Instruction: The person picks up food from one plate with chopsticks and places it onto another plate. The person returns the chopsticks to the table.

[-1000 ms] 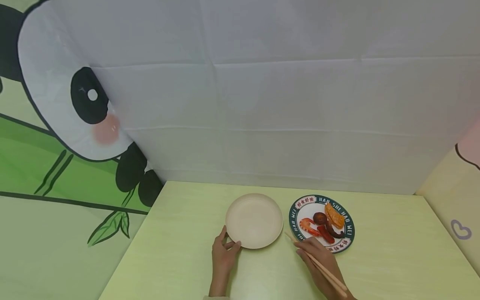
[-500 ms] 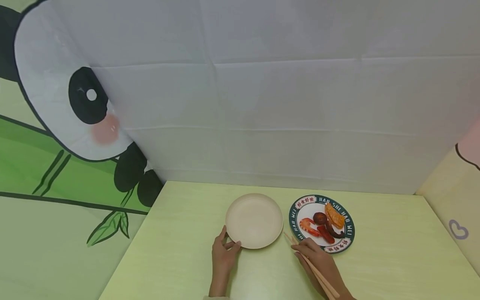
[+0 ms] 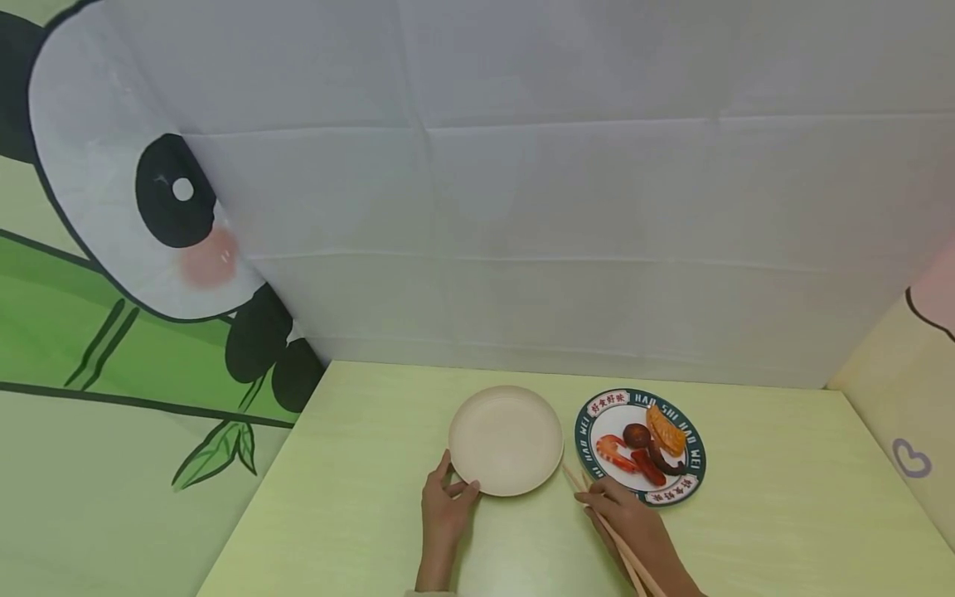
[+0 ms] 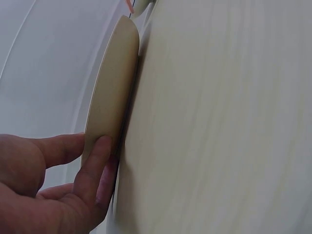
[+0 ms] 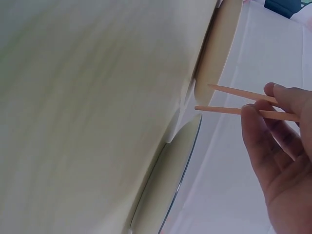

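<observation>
My left hand [image 3: 448, 506] is at the lower left rim of a plain beige plate [image 3: 506, 439] on the table. In the left wrist view, the fingers [image 4: 95, 163] grip the edge of that plate [image 4: 112, 87]. My right hand [image 3: 630, 522] holds a pair of chopsticks [image 5: 226, 110], their tips apart and pointing towards the gap between the two plates. Just beyond this hand lies a green-rimmed white plate [image 3: 585, 439] with lettering. On it are a shrimp [image 3: 615, 452], a round brown piece [image 3: 637, 434], an orange ridged piece [image 3: 666, 429], a red piece [image 3: 647, 467] and a dark curved piece [image 3: 667, 461].
Both plates stand on a pale yellow-green table [image 3: 783, 481]. A white sheet [image 3: 559, 207] hangs behind the table's far edge. A cartoon panda print [image 3: 112, 166] covers the left wall, and a cream panel [image 3: 910, 398] with a heart closes the right side.
My right hand has shifted slightly left, and the rear ends of the chopsticks have swung to the left and down. The left hand, both plates and the food stay where they were.
</observation>
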A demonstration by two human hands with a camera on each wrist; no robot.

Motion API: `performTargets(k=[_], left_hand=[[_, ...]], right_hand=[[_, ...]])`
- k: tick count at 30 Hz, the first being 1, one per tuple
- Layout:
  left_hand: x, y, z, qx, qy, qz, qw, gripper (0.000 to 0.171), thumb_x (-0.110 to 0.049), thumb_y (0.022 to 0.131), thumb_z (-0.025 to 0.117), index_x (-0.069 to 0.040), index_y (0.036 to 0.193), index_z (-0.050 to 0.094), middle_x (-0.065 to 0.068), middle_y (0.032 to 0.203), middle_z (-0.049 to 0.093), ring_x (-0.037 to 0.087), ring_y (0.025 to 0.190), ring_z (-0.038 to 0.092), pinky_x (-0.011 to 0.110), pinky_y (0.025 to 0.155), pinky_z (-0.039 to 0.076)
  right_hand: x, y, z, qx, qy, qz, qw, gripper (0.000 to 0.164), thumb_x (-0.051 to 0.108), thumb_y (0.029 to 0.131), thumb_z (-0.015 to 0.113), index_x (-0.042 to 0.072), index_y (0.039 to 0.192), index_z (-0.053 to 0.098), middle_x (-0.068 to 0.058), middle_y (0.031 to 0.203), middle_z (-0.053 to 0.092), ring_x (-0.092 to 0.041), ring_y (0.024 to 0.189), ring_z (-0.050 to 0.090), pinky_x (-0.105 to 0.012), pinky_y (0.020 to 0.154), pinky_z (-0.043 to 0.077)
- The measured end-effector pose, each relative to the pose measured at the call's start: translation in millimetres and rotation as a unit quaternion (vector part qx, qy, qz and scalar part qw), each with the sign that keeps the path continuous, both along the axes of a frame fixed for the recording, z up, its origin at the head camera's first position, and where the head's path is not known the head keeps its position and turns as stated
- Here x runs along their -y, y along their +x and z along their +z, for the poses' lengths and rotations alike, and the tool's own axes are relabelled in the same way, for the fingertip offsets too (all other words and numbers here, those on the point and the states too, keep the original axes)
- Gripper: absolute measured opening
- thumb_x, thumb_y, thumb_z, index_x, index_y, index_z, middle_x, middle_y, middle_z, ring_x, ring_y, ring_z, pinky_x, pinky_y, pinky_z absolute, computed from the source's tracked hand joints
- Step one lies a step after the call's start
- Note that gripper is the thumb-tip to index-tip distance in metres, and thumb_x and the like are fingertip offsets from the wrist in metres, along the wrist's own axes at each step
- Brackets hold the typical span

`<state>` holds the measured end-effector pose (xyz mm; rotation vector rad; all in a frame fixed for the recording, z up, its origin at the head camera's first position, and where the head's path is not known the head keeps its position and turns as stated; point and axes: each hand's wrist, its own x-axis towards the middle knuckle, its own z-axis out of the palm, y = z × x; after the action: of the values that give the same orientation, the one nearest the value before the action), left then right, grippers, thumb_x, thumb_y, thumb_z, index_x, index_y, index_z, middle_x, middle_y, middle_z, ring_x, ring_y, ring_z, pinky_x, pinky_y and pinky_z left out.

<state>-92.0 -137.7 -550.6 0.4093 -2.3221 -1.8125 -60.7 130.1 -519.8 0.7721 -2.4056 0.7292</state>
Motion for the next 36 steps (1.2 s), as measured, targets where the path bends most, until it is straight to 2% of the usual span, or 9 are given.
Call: performTargets(k=[3,10,17,24,31,36], left_hand=[[0.1,0.1,0.5,0.005,-0.001,0.000,1.0000,0.073,0.003,0.076,0.070,0.004,0.139,0.035,0.029,0.136,0.035,0.026,0.089,0.062,0.026,0.065,0.051],[-0.2,0.4,1.3,0.012,0.002,0.014,0.9998,0.070,0.001,0.076,0.070,0.003,0.138,0.037,0.027,0.136,0.036,0.026,0.090,0.061,0.025,0.061,0.049],[0.4,0.1,1.8,0.007,0.001,0.004,1.0000,0.072,0.004,0.076,0.070,0.005,0.139,0.035,0.028,0.136,0.035,0.026,0.088,0.062,0.026,0.063,0.050],[0.2,0.3,2.5,0.008,-0.002,0.005,1.0000,0.072,0.003,0.076,0.070,0.004,0.139,0.036,0.029,0.137,0.034,0.026,0.088,0.062,0.026,0.063,0.050],[-0.2,0.1,2.2,0.009,0.001,0.006,0.9999,0.072,0.003,0.075,0.070,0.005,0.139,0.036,0.028,0.137,0.035,0.026,0.088,0.062,0.025,0.062,0.049],[0.0,0.1,1.9,0.011,-0.004,0.006,0.9999,0.072,0.003,0.075,0.070,0.005,0.139,0.036,0.029,0.136,0.035,0.026,0.088,0.062,0.027,0.063,0.050]], right_hand=[[0.2,-1.1,-2.8,0.002,0.015,0.006,1.000,0.035,-0.002,0.067,0.075,0.016,0.096,0.070,0.007,0.093,0.053,-0.007,0.079,0.050,-0.014,0.067,0.045],[1.7,0.8,-3.0,0.070,0.056,0.009,0.996,0.038,-0.001,0.070,0.074,0.017,0.103,0.069,0.007,0.093,0.051,-0.008,0.080,0.044,-0.017,0.065,0.046],[3.0,0.8,-1.6,0.115,0.098,0.011,0.988,0.036,0.001,0.072,0.073,0.016,0.105,0.069,0.006,0.093,0.049,-0.009,0.082,0.044,-0.018,0.067,0.045],[4.2,-0.4,-3.7,0.083,0.101,0.030,0.991,0.033,0.004,0.071,0.075,0.016,0.102,0.071,0.006,0.091,0.048,-0.008,0.079,0.044,-0.017,0.063,0.044],[4.0,1.8,-4.5,0.123,0.086,0.044,0.988,0.033,0.008,0.076,0.073,0.018,0.107,0.069,0.008,0.090,0.042,-0.007,0.080,0.041,-0.016,0.062,0.041],[3.6,2.0,-6.8,0.112,0.093,0.058,0.988,0.037,0.010,0.075,0.074,0.017,0.111,0.068,0.009,0.091,0.040,-0.005,0.080,0.039,-0.016,0.062,0.038]])
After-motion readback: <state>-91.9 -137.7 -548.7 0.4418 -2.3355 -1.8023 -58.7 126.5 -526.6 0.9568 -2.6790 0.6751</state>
